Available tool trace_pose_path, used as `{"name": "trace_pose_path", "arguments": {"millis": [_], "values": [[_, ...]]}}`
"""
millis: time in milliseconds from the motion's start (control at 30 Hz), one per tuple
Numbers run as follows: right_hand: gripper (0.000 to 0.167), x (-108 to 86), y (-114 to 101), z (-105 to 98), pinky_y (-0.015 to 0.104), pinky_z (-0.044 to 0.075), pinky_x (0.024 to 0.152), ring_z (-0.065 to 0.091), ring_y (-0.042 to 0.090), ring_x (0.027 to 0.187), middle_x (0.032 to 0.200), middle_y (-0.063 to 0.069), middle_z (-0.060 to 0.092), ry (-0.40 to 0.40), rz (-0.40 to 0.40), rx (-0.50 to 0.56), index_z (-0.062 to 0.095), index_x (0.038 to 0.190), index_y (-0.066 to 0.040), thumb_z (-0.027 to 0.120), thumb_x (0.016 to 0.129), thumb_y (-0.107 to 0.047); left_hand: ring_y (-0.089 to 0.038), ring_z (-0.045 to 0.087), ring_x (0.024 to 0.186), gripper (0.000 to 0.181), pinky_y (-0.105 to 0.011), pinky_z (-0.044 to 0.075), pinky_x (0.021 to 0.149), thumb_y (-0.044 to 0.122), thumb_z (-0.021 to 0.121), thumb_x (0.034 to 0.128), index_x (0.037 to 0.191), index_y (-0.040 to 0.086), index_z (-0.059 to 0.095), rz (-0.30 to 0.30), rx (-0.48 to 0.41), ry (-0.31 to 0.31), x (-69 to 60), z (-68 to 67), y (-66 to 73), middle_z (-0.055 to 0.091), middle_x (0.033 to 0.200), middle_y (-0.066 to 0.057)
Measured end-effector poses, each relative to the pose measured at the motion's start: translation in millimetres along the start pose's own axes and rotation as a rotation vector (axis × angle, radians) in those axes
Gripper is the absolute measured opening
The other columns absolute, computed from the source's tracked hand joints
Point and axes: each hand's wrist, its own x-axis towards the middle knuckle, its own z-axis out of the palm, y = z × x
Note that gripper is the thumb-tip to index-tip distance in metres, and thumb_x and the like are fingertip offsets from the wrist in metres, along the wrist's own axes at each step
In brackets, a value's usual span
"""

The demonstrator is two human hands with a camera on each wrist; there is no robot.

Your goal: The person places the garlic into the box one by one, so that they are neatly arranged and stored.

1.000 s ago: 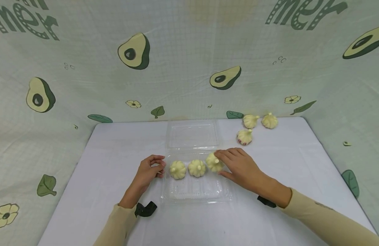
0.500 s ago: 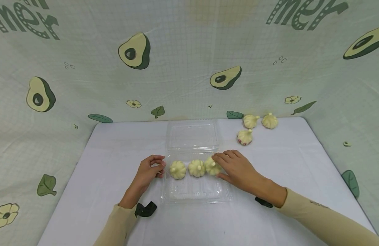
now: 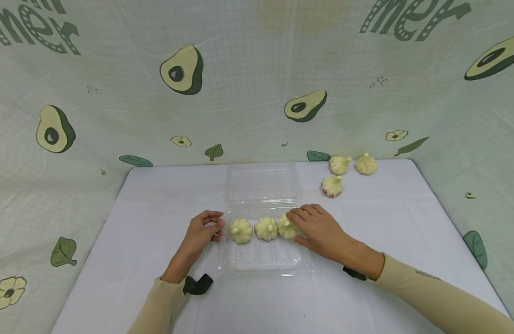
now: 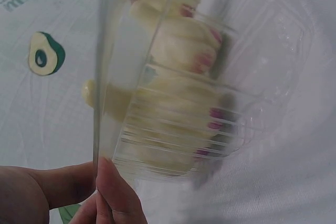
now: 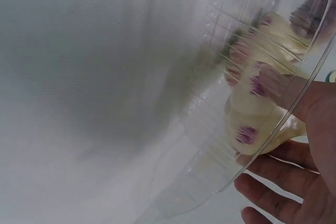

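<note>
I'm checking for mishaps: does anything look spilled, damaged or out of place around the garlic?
Nothing stands out. Three garlic bulbs sit in a row in the open container; the left hand holds it, the right hand grips the end bulb. Three loose bulbs rest on the table. No spill or damage shows.

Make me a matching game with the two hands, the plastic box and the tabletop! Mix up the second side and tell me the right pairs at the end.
Things:
1. Left hand
2. Right hand
3. Plastic box
4. Tabletop

Matches:
A. White
B. Holding a garlic bulb
C. See-through, with its lid open
D. Pinching the box's edge

Right pairs: 1-D, 2-B, 3-C, 4-A
</note>
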Motion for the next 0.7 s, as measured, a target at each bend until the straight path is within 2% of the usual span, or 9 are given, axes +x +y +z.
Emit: {"name": "trace_pose_path", "arguments": {"millis": [700], "values": [[0.064,10.0,-3.3,-1.1,0.043,0.051,0.104,0.064,0.029,0.112,0.115,0.008,0.068,-0.073,-0.001,-0.068,0.065,0.122,-0.006,0.096,0.077,-0.039,-0.014,0.063,0.074,0.033,-0.023,0.059,0.063,-0.002,0.064,0.1026,0.134,-0.008,0.06,-0.001,0.0,-0.001,0.0,0.2,0.2,0.063,0.105,-0.01]]}}
